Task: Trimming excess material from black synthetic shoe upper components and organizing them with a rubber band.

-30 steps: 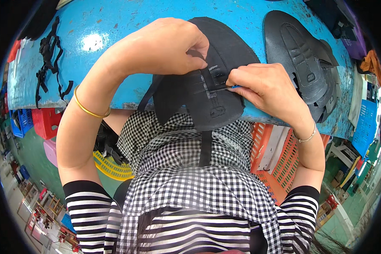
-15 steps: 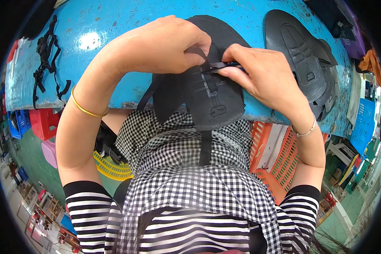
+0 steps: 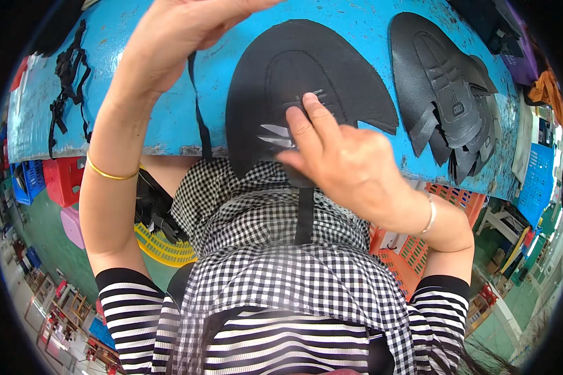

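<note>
left grip (image 3: 187, 25) raised, pinching black strap (image 3: 197, 106); right grip (image 3: 338, 156) open, fingers pressing black upper piece (image 3: 306, 75) flat on blue bench (image 3: 137, 94). strap seems part-threaded through slits, several left.

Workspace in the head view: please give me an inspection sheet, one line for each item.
Surface: blue table, paint worn along its near edge.
Job's things: black shoe upper lies flat, overhanging the near edge; a black strap runs from it up to the left hand.
Clutter: stack of black uppers at right; black straps at left.
Hands: left hand raised, gripping the strap; right hand presses its fingers on the upper.
Cables: nothing seen.
Surroundings: red crate, yellow basket and orange crate below the table.
</note>
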`<state>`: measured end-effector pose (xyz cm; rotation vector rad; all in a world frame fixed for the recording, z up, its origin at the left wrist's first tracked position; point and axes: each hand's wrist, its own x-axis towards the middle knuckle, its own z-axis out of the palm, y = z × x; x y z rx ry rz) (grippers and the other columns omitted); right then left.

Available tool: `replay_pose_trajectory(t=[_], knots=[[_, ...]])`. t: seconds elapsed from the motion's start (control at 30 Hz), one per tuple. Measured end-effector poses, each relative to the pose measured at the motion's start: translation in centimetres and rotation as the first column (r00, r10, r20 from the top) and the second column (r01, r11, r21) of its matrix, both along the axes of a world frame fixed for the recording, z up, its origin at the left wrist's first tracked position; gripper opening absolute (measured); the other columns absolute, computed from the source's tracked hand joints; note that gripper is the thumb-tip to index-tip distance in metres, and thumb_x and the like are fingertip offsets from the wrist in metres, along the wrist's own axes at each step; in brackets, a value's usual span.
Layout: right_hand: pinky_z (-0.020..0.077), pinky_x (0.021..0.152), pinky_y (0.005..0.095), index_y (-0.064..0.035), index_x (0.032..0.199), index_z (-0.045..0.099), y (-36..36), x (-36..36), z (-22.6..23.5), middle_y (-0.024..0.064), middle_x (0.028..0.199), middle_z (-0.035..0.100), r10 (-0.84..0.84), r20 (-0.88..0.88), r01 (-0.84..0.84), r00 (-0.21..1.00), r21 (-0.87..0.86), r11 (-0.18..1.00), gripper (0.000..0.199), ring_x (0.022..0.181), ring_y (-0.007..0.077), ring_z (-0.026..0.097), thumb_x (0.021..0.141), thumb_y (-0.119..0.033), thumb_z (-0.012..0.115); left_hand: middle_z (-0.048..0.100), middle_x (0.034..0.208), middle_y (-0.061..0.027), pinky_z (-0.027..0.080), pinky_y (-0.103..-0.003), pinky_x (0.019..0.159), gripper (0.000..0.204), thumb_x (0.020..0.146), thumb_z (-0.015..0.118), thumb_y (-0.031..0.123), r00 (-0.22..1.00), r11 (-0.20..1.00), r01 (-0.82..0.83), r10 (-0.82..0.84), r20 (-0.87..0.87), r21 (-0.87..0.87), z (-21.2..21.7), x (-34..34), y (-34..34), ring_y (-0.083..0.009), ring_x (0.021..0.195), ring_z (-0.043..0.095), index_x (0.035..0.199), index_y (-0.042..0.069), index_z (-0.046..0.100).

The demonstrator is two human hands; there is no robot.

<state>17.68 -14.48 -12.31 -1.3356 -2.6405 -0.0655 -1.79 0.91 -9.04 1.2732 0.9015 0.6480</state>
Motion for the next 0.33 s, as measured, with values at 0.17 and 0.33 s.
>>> replay_pose_trajectory(t=[0.17,0.33], knots=[[0.0446,0.040,0.0283,0.0006,0.104,0.064,-0.5,-1.4,-0.9,0.0199,0.098,0.071,-0.121,0.159,0.107,0.980,0.090,0.990,0.029,0.047,0.0132,0.055,0.082,-0.017,0.063,0.066,0.070,0.0004,0.025,-0.016,0.042,0.014,0.094,0.067,0.014,0.979,0.883,-0.002,0.098,-0.181,0.469,2.3,-0.3,-0.5,0.0006,0.047,0.041,0.097,0.001,0.071],[0.0470,0.042,0.0332,-0.0083,0.095,0.058,3.6,2.6,0.6,0.0031,0.069,0.064,-0.383,-0.550,0.156,0.743,-0.413,0.897,0.017,0.050,0.0194,0.063,0.085,-0.019,0.067,0.071,0.073,-0.0087,0.051,-0.016,0.062,0.017,0.092,0.067,0.003,0.985,0.929,0.157,-0.123,-0.120,0.334,2.3,-0.6,-1.0,-0.0099,0.070,0.069,0.106,-0.006,0.065]])
